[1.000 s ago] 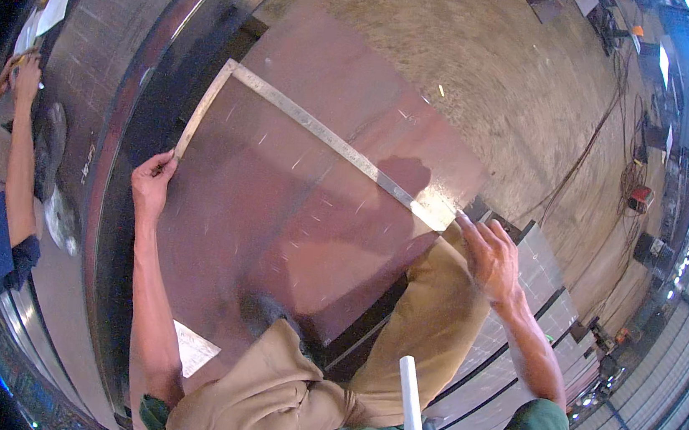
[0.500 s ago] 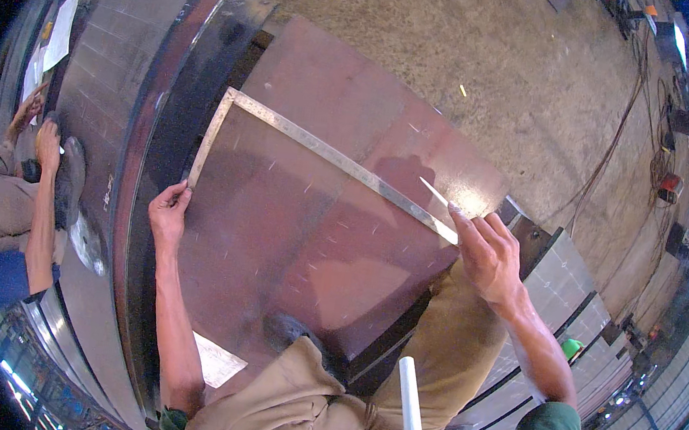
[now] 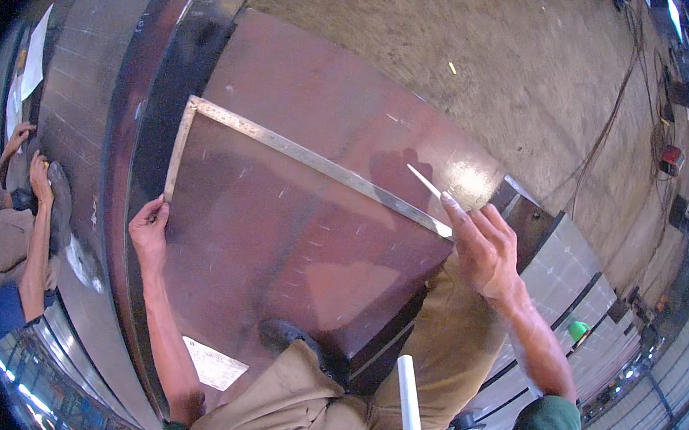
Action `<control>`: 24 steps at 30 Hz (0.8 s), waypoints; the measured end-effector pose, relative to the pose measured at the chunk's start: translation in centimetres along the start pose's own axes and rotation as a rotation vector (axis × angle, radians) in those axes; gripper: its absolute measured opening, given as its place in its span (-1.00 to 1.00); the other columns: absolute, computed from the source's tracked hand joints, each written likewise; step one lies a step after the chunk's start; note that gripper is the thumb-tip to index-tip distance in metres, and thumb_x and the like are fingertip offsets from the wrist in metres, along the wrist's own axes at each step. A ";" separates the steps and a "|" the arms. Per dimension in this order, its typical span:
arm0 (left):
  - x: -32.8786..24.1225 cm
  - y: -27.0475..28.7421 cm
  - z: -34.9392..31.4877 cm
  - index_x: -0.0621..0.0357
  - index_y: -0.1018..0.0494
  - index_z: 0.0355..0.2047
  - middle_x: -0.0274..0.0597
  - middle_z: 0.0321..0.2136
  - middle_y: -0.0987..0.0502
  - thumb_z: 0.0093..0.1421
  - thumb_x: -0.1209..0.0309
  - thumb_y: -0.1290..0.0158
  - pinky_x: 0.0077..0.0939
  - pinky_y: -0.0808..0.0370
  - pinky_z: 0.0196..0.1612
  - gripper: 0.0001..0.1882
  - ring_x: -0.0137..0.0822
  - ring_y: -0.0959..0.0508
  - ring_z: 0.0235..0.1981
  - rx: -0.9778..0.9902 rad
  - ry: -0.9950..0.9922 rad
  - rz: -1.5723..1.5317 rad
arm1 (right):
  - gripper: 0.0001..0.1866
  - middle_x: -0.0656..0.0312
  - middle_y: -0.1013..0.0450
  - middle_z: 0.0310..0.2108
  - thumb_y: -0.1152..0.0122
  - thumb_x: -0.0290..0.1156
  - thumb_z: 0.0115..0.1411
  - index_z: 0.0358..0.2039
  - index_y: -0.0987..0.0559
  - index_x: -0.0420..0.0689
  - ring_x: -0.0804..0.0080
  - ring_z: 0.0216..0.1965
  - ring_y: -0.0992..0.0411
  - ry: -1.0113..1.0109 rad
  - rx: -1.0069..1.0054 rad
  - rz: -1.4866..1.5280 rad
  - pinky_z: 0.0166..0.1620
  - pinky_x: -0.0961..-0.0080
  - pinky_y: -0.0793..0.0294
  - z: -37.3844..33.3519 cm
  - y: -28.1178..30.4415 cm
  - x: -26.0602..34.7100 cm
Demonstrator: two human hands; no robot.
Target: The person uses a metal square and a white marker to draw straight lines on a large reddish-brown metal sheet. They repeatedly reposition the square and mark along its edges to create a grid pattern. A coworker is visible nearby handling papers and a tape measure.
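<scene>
A flat L-shaped metal square (image 3: 324,165) lies on a broad reddish-brown steel plate (image 3: 255,222). The left hand (image 3: 148,226) pinches the end of its short arm between thumb and finger; the right hand (image 3: 485,251) grips a thin white pointed stick (image 3: 424,180) beside the end of the long arm. A long dark steel beam (image 3: 181,72) borders the plate on the left, a white printed sheet (image 3: 214,364) lies by the left forearm, and a dark shoe (image 3: 281,334) rests on the plate near the knee. Farther off are a co-worker's hand (image 3: 42,176) and a small red box (image 3: 672,159). The right hand hides whether it touches the square. A pale rod (image 3: 410,415), cut off by the lower edge, covers part of the clothing; a green object (image 3: 578,330) is too small to identify.
</scene>
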State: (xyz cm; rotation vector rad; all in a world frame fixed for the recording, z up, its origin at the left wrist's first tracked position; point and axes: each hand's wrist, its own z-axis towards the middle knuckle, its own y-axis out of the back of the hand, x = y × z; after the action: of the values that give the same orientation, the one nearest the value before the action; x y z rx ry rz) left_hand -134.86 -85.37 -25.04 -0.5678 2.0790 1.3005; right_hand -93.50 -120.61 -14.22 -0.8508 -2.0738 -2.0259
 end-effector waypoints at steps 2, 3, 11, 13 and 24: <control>0.7 0.4 0.1 0.32 -0.55 -0.11 -0.29 -0.30 -0.59 0.21 0.60 -0.12 -0.66 -0.44 -0.15 -0.77 -0.53 -0.52 -0.27 0.016 0.035 -0.031 | -0.38 0.26 -0.26 -0.60 -0.12 -0.52 -0.07 0.11 -0.44 -0.26 0.32 -0.54 -0.24 -0.019 -0.065 0.009 -0.47 0.36 -0.33 0.1 0.3 -0.6; 1.0 0.6 0.2 0.32 -0.55 -0.10 -0.28 -0.29 -0.59 0.22 0.60 -0.11 -0.66 -0.44 -0.14 -0.77 -0.53 -0.52 -0.27 0.025 0.053 -0.046 | -0.41 0.27 -0.26 -0.61 -0.16 -0.56 -0.06 0.09 -0.47 -0.25 0.33 -0.55 -0.23 -0.021 -0.094 0.007 -0.49 0.37 -0.32 0.2 0.7 -0.8; 2.2 0.9 0.4 0.32 -0.54 -0.08 -0.27 -0.27 -0.58 0.22 0.53 -0.14 -0.66 -0.44 -0.14 -0.74 -0.52 -0.51 -0.24 0.043 0.004 -0.073 | -0.57 0.18 -0.35 -0.57 -0.18 -0.63 0.07 0.02 -0.51 -0.31 0.31 -0.56 -0.25 -0.044 -0.038 0.000 -0.46 0.41 -0.29 -1.0 1.8 -1.7; 2.2 0.9 0.4 0.32 -0.54 -0.08 -0.27 -0.28 -0.58 0.22 0.53 -0.14 -0.66 -0.44 -0.14 -0.74 -0.52 -0.51 -0.24 0.032 0.002 -0.067 | -0.57 0.18 -0.34 -0.58 -0.18 -0.63 0.07 0.01 -0.51 -0.31 0.33 -0.56 -0.24 -0.047 -0.025 0.015 -0.46 0.42 -0.29 -1.1 1.6 -1.6; -0.4 0.4 -0.3 0.35 -0.53 -0.10 -0.27 -0.27 -0.57 0.24 0.57 -0.10 -0.63 -0.43 -0.12 -0.78 -0.52 -0.51 -0.22 0.037 0.037 0.042 | -0.37 0.27 -0.27 -0.57 -0.20 -0.60 -0.08 0.12 -0.46 -0.21 0.36 -0.54 -0.24 -0.061 -0.096 -0.029 -0.47 0.43 -0.35 -2.0 1.3 -1.8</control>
State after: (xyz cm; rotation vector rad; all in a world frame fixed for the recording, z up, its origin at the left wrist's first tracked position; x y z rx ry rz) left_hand -134.89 -85.44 -24.44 -0.5387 2.1514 1.2818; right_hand -91.96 -123.11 -13.67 -0.9140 -2.0462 -2.1567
